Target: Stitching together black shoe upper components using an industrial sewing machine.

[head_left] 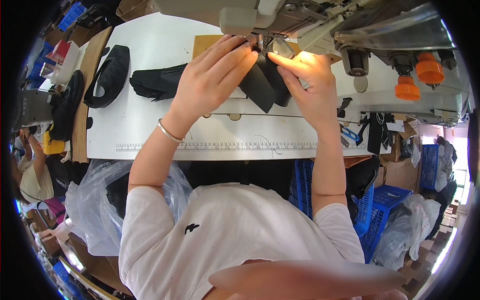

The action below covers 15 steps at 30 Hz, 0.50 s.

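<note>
A black piece of sheet material (260, 87) with a pointed lower end lies under the head of a sewing machine (242, 20). My left hand (212, 72) reaches over its left side, fingers stretched out and their tips beside the needle area. On the other side my right hand (309, 75) has its index finger extended to the piece's upper edge, with the thumb apart below it. The fingers hide part of the needle area. Left of my left hand lies a stack of black cut pieces (157, 82); farther left is a black shoe upper (107, 77).
A ruler strip (240, 147) runs along the white table's (150, 127) front edge. A blue-handled cutter (350, 133) lies at the right. Orange knobs (407, 88) hang from the machine at the upper right. Blue crates (382, 210) and plastic bags (100, 210) stand below. Another person (35, 175) is at far left.
</note>
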### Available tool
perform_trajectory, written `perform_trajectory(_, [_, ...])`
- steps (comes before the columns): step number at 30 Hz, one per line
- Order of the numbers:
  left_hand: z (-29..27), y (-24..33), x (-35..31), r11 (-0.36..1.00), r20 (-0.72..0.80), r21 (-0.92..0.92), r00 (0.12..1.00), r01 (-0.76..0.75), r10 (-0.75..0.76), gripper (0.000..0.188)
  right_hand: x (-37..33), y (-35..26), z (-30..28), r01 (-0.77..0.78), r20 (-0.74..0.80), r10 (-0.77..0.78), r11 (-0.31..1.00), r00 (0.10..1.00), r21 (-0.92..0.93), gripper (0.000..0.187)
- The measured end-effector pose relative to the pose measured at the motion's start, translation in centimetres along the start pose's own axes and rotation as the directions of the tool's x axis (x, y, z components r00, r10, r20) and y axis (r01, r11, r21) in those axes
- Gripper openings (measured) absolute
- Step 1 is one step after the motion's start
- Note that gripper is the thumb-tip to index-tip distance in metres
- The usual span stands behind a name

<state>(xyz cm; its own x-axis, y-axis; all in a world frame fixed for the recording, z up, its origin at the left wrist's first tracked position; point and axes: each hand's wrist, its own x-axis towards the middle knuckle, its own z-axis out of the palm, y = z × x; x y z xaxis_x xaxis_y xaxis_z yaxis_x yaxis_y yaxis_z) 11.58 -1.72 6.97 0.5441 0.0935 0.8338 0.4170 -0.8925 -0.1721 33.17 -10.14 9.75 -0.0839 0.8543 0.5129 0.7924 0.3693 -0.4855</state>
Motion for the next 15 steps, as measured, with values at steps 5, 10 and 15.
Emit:
perform_trajectory(5, [-0.1,-1.0,-0.5,0.984,0.033,-0.165,0.997,0.069,-0.065,0.038,-0.4,-0.2,0.8,0.068,-0.088,-0.072,0.997,0.994,-0.044,0.030])
perform_trajectory(10, [0.1,-0.9,-0.4,0.988,0.007,-0.143,0.998,0.055,-0.055,0.040,-0.3,-0.1,1.1,0.100,-0.139,-0.104,0.994,0.985,-0.037,0.024])
perform_trajectory(15, [-0.1,-1.1,-0.1,0.982,0.026,-0.173,0.997,0.074,-0.070,0.040,-0.3,0.2,1.4,0.121,-0.156,-0.128,0.991,0.979,-0.053,0.024])
